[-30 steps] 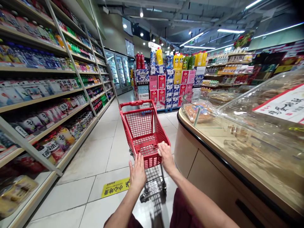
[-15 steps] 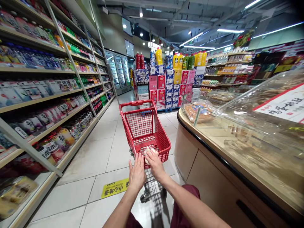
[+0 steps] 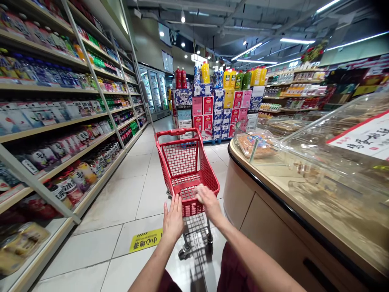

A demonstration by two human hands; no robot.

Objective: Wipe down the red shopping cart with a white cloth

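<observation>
A small red shopping cart (image 3: 184, 178) stands in front of me, its mesh basket holding nothing that I can see. My left hand (image 3: 174, 217) rests against the near left corner of the basket, fingers stretched out and holding nothing. At the near right part of the rim, my right hand (image 3: 209, 201) is closed over a crumpled whitish cloth (image 3: 199, 190). Only the cloth's edge shows past the fingers, so I cannot tell whether it is cloth or paper.
Drink shelves (image 3: 57, 134) line the left side. A curved display counter (image 3: 252, 194) with packaged food stands close on the right. Stacked drink cartons (image 3: 217, 113) are ahead. A yellow wet-floor sticker (image 3: 146, 240) lies on the tiles.
My right hand has slid right along the near rim with the whitish cloth, away from my left hand. The left hand has stayed almost in place at the corner.
</observation>
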